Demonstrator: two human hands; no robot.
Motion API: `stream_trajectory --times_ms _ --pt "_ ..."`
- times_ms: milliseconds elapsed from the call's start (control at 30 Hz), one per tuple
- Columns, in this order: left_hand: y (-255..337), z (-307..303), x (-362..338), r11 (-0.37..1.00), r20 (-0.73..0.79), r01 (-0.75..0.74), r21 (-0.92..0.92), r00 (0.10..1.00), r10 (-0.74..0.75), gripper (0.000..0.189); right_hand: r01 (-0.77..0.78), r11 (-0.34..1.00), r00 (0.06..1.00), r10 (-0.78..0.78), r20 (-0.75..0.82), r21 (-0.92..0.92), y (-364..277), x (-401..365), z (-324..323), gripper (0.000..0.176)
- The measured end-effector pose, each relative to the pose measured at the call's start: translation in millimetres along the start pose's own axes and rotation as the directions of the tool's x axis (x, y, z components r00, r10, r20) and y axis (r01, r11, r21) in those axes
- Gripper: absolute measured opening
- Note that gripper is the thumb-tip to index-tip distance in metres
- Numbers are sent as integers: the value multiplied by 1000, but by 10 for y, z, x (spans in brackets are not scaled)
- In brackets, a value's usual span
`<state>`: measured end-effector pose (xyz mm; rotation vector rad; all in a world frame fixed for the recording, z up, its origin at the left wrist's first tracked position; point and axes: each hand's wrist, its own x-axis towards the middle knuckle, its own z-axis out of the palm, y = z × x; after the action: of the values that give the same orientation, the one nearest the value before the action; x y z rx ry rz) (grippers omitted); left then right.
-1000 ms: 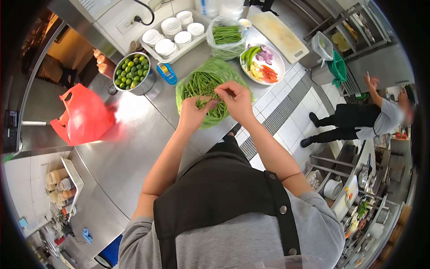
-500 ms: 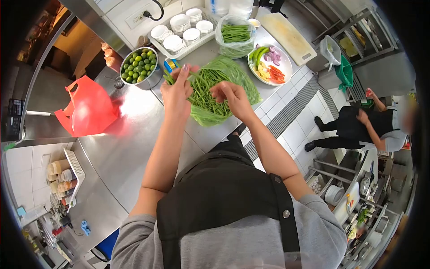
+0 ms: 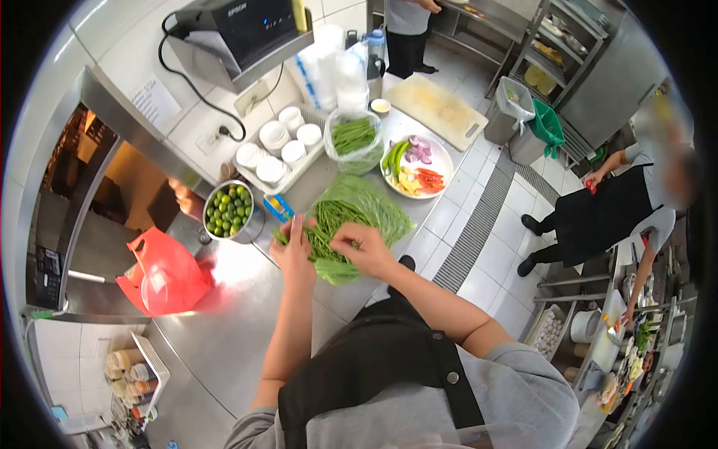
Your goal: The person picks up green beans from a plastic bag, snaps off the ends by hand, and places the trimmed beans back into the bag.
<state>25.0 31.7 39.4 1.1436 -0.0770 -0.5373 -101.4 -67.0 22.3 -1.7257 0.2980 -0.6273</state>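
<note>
My left hand (image 3: 294, 253) is closed round a few green beans (image 3: 280, 235), whose ends stick out past the fingers. Over the open green plastic bag (image 3: 385, 213), my right hand (image 3: 365, 249) has its fingers pinched together; whatever lies between them is too small to make out. Loose green beans (image 3: 327, 212) fill the mouth of the bag, just beyond both hands. A blue and yellow packet (image 3: 278, 208) lies close to my left fingertips.
Around the counter (image 3: 217, 337) stand a pot of limes (image 3: 228, 211), a red plastic bag (image 3: 164, 273), a rack of white dishes (image 3: 274, 138), a clear bag of beans (image 3: 354, 138), a plate of cut vegetables (image 3: 416, 166) and a cutting board (image 3: 437, 112). A co-worker (image 3: 606, 213) stands at right.
The view has tilted up, so the counter things sit lower and a printer and another person show at the top. My right hand has come nearer my left, which still holds beans.
</note>
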Motion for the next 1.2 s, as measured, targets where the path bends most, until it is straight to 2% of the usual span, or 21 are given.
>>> stream_trajectory --times_ms 133,233,267,367,400,500,533,600,700,733,833,867,967,1000,1100,1133,1200 --pt "-177 -258 -24 988 -50 152 21 987 -151 16 97 994 980 -102 172 40 -120 -105 92 11" --pt "-378 -598 -26 976 -66 197 -87 977 -203 20 6 1000 953 -3 303 -8 -164 -128 99 15" --pt "-409 -701 -26 969 -60 203 -138 975 -213 24 51 997 953 -31 301 -58 -3 -118 86 23" --pt "-358 -929 -71 956 -73 229 -182 967 -245 36 -184 978 946 204 253 -101 323 -93 -60 32" --pt "-357 -1018 -60 942 -46 249 -226 963 -266 38 -277 950 929 303 210 -146 495 -76 -105 44" --pt "-432 -1261 38 862 39 351 -366 931 -363 42 -373 884 914 402 52 -283 669 -84 -245 48" --pt "-484 -1309 78 810 70 409 -420 904 -421 43 -380 898 915 401 54 -223 625 -81 -269 49" --pt "-597 -1379 120 680 155 543 -492 823 -546 39 -269 945 960 280 34 -187 590 -91 -246 48" --pt "-620 -1110 -66 614 160 695 -373 701 -696 31 -169 972 983 177 37 -164 596 -138 -183 42" --pt "-694 -1072 -151 641 188 718 -271 692 -697 23 -159 972 984 170 51 -172 612 -156 -172 40" --pt "-840 -925 -525 626 302 780 9 595 -745 19 -211 964 972 225 72 -162 627 -281 -184 38" --pt "-885 -922 -651 623 371 773 123 546 -751 17 -234 961 966 247 78 -150 628 -321 -187 37" --pt "-975 -1033 -750 501 511 817 285 313 -801 17 -214 967 969 228 95 -135 749 -412 -175 34" --pt "-877 -956 -772 457 443 862 219 330 -834 20 -209 969 970 223 97 -130 814 -432 -159 32" --pt "-759 -929 -677 484 407 874 32 431 -805 24 -215 933 964 250 92 -288 854 -423 -136 21" --pt "-731 -907 -642 438 415 894 -91 434 -800 26 -186 949 975 211 73 -254 853 -424 -127 17" --pt "-668 -878 -598 445 443 880 -167 470 -763 26 -115 976 992 124 38 -186 801 -380 -120 16"
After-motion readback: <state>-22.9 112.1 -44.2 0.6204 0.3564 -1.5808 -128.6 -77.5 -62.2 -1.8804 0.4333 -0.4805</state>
